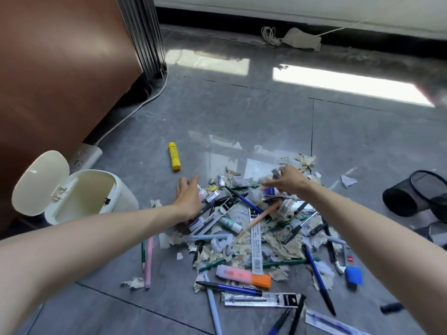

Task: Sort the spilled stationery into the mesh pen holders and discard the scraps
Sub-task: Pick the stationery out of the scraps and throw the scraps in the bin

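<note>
many slim pens (pixel 316 274), ragged paper scraps (pixel 242 252)

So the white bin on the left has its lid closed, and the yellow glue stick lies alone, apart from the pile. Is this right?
Not quite: the lid of the white bin stands open, tipped back, as the head view shows. The rest holds: the bin is on the left and the yellow glue stick lies alone, apart from the pile.

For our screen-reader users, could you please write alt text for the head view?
A left hand and right hand reach over a pile of pens and scraps on a floor. An open bin stands left, mesh holders right.
</note>
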Available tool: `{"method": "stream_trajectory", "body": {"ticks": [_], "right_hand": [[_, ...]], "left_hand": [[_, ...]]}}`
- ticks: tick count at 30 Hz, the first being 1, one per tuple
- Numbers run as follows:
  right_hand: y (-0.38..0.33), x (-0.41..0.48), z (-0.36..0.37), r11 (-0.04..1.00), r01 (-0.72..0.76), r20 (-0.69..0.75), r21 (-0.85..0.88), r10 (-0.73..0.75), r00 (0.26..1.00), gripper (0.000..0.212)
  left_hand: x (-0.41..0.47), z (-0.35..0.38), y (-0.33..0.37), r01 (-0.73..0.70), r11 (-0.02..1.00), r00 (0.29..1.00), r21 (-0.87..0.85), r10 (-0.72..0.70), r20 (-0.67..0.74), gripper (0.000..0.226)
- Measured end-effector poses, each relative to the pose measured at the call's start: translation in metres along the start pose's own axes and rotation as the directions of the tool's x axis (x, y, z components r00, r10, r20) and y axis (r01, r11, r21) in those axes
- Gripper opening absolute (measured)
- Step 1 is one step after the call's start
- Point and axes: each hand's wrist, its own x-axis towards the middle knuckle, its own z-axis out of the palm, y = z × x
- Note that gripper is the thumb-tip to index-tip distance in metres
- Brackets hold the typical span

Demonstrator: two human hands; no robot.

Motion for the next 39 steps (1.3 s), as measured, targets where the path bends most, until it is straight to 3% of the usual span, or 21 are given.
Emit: {"method": "stream_trajectory", "body": {"ticks": [4,7,10,13,15,19,24,27,30,33,35,37,39], "right_hand": [[0.003,-0.014,-0.004,0.999,-0.031,0.052,-0.02,0.032,0.998,0.054],[0.007,-0.026,-0.007,0.996,-0.086,0.08,-0.02,0.087,0.993,0.062],[0.025,-0.036,-0.002,0.984,-0.09,0.136,-0.157,0.112,0.984,0.049],[0.039,-0.043,0.006,0.972,-0.035,0.099,-0.233,0.059,0.993,0.036],[0.042,-0.041,0.007,0.951,0.022,-0.021,-0.31,-0.029,0.999,0.035],[0.049,-0.026,0.006,0.923,0.033,-0.184,-0.384,-0.111,0.977,0.016],[0.055,-0.034,0.011,0.914,0.118,-0.083,-0.388,-0.162,0.983,0.023],[0.061,-0.066,0.023,0.753,0.285,0.072,-0.593,-0.303,0.95,0.043],[0.074,-0.092,0.04,0.602,0.406,0.268,-0.687,-0.309,0.912,0.058],[0.084,-0.098,0.053,0.528,0.429,0.326,-0.733,-0.281,0.903,0.045],[0.084,-0.096,0.055,0.551,0.455,0.354,-0.699,-0.287,0.89,0.025],[0.082,-0.092,0.055,0.634,0.458,0.395,-0.623,-0.25,0.884,0.007],[0.079,-0.089,0.058,0.75,0.379,0.399,-0.542,-0.168,0.902,0.008]], "left_hand": [[-0.003,0.007,0.024,0.006,1.0,0.999,0.016,-0.005,-0.033,0.072],[-0.001,0.01,0.03,-0.056,0.998,0.997,0.003,0.056,0.062,0.069],[0.002,0.011,0.033,-0.121,0.99,0.993,0.077,0.121,-0.001,0.047],[0.014,0.01,0.047,-0.347,0.916,0.927,0.201,0.368,-0.077,0.038],[0.028,0.011,0.063,-0.474,0.852,0.875,0.224,0.485,0.009,0.048],[0.052,0.031,0.086,-0.492,0.824,0.867,0.28,0.435,0.244,0.05],[0.068,0.04,0.106,-0.432,0.895,0.9,0.114,0.42,0.116,0.033],[0.061,0.04,0.107,-0.478,0.872,0.878,0.104,0.476,0.049,0.034],[0.036,0.035,0.101,-0.66,0.709,0.737,0.251,0.676,0.029,0.039],[0.003,0.035,0.088,-0.878,0.356,0.423,0.321,0.89,0.17,0.032],[-0.019,0.037,0.073,-0.95,0.159,0.241,0.271,0.92,0.308,0.026],[-0.034,0.044,0.055,-0.962,0.069,0.183,0.265,0.882,0.434,0.025],[-0.04,0.05,0.04,-0.942,0.033,0.217,0.335,0.819,0.53,0.024]]}}
